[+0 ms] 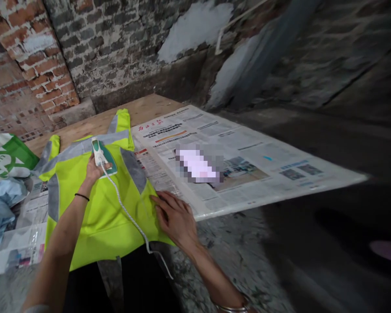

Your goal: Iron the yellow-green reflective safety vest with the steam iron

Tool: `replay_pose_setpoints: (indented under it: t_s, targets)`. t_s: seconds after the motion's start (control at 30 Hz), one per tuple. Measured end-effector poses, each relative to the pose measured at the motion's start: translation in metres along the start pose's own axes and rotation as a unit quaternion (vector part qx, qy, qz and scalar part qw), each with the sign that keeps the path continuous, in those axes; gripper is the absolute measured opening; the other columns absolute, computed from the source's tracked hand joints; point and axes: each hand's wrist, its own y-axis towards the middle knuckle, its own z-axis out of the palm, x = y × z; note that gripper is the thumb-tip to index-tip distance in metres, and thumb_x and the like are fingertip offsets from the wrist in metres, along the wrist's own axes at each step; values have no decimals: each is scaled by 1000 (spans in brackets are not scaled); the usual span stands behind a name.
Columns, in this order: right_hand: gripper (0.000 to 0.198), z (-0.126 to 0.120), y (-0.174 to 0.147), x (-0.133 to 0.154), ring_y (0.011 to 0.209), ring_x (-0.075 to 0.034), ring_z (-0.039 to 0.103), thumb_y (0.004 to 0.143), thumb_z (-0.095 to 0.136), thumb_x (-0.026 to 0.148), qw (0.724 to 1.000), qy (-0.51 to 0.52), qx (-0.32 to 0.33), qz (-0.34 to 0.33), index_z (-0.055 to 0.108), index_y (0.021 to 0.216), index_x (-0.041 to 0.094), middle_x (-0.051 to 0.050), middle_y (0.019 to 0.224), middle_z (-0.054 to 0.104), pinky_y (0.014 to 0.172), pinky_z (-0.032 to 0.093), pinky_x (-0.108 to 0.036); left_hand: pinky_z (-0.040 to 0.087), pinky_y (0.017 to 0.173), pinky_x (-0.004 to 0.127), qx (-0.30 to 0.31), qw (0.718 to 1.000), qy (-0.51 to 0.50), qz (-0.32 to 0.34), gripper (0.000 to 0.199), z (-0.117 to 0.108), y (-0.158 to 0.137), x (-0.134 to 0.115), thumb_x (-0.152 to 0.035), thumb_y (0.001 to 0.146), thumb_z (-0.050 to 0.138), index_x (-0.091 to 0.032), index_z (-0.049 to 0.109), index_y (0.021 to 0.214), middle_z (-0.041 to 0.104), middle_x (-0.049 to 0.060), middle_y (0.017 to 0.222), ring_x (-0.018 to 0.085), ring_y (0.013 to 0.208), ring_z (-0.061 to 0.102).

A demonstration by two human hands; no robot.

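Note:
A fluorescent yellow jacket [97, 217] with grey bands lies spread on the table, its sleeves pointing away from me. My left hand [93, 170] is wrapped round the handle of a green and white clothes iron [109, 159], which rests on the upper part of the jacket. A white braided cord [126, 208] runs from the iron across the fabric and over the near edge. At the jacket's right side, near the hem, my right hand [178, 221] lies with fingers stretched over the cloth edge, touching it. Part of the fabric under those fingers is hidden.
Newspaper [247, 148] under clear plastic covers the wooden table [150, 104]. A pixelated pale object [197, 164] lies on it. At left are a green and white bag [13, 152] and crumpled light-blue cloth [0, 208]. A brick wall [94, 48] stands behind.

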Motion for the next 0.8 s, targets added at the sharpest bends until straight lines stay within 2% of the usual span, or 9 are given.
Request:
replay_pose_setpoints:
  t_s: [0.1,0.2,0.37,0.47,0.53,0.63,0.8]
  targets:
    - [41,0,0,0,132,-28,60,99,48,21,1000,3,0,2,77,127,28,-8,135,73,106,47,-46,58,92,44,5,999,36,-11,42,-22,-23,6,-34,70,91,-17,74,104,74,3,91,23,88,71]
    - [41,0,1,0,131,-27,61,100,46,22,1000,3,-3,2,78,125,27,-8,134,74,105,47,-45,58,92,42,-7,998,65,-16,51,-54,-58,13,-28,55,95,-20,78,102,75,4,96,27,93,71]
    - [42,0,0,-2,130,-29,61,98,48,23,1000,5,4,8,78,127,29,-7,134,74,105,47,-47,58,85,43,-38,994,98,-34,52,-115,-111,25,-36,54,92,-22,77,102,75,5,101,28,90,69]
    - [42,2,0,-2,129,-29,62,99,47,23,1000,4,0,4,78,126,29,-7,133,74,105,48,-47,58,80,42,-53,992,103,-45,58,-139,-133,31,-46,57,86,-21,76,108,74,5,100,25,85,67]
    - [41,3,-1,-2,128,-29,62,100,46,24,1000,-2,-4,1,78,125,28,-8,133,74,104,48,-46,58,79,42,-55,992,104,-50,62,-145,-144,33,-51,57,84,-21,76,110,74,5,99,24,84,67]
    - [41,4,-1,-2,129,-30,61,99,47,24,1000,-7,-2,1,78,127,28,-8,134,73,104,48,-48,59,82,41,-54,991,106,-56,62,-141,-159,28,-53,58,83,-23,76,112,73,4,102,23,86,68]
    - [41,2,-1,-2,130,-29,61,99,48,24,1000,-8,5,1,77,128,29,-8,134,73,105,47,-47,60,85,41,-27,995,80,-59,60,-110,-179,9,-51,60,84,-22,76,112,72,7,113,25,93,69]
